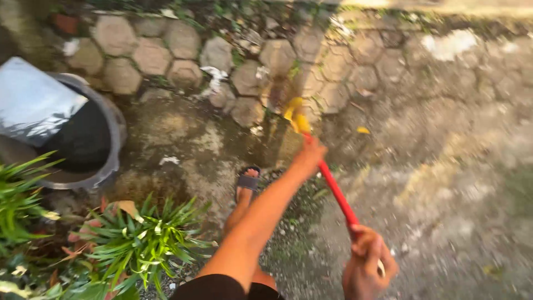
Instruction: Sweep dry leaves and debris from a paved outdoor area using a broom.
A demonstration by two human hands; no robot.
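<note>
Progress: paved ground (444, 183) is still showing scattered litter, sweeping judged partway | Broom: red-handled broom (333, 186) is angling down to the hexagonal pavers (150, 55) | Hands: left hand (309, 157) and right hand (367, 266) are both clasping the handle | Hidden: yellow bristles are blurring; black tub (83, 139) is cut off.

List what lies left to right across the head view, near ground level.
Grey bucket with a silvery sheet → spiky green plant → sandalled foot → left hand on the red broom handle → right hand.
</note>
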